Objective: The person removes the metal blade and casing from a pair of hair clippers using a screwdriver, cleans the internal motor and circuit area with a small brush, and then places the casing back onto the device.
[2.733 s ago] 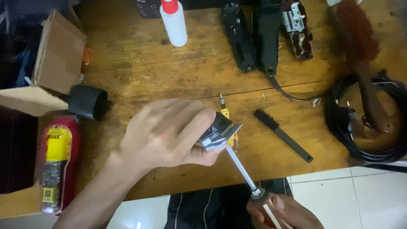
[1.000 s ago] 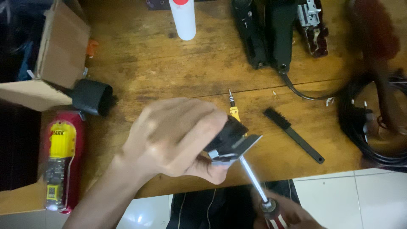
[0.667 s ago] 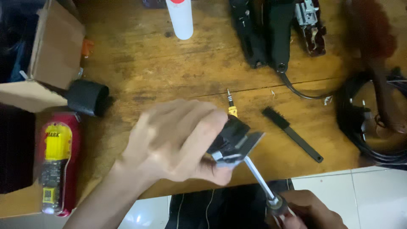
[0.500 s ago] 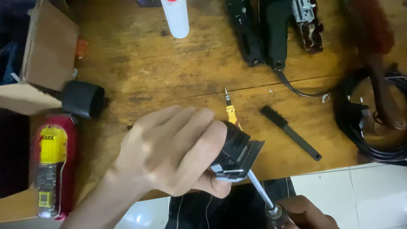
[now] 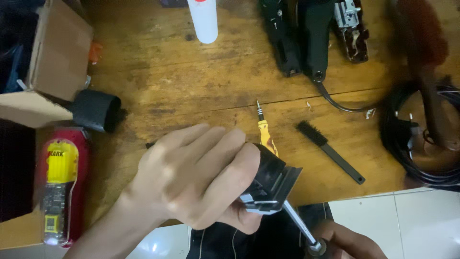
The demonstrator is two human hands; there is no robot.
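My left hand [image 5: 196,177] grips a black hair clipper head [image 5: 273,184], its metal blade end facing lower right over the table's front edge. At the bottom edge my right hand [image 5: 345,242] holds a screwdriver [image 5: 299,225] whose steel shaft runs up-left into the clipper's blade plate. Just behind the clipper a small yellow-handled screwdriver [image 5: 263,132] lies on the wooden table [image 5: 191,81].
A black cleaning brush [image 5: 330,151] lies right of the yellow screwdriver. Black clipper housings and parts [image 5: 306,36] sit at the back, with a coiled black cable [image 5: 421,144] at right. A white bottle [image 5: 202,19], a cardboard box [image 5: 52,57], a black cap [image 5: 96,110] and a red packaged clipper [image 5: 60,187] stand at left.
My left hand and the clipper have shifted slightly down toward the table's edge. My right hand has dropped lower in view, the screwdriver still set against the blade.
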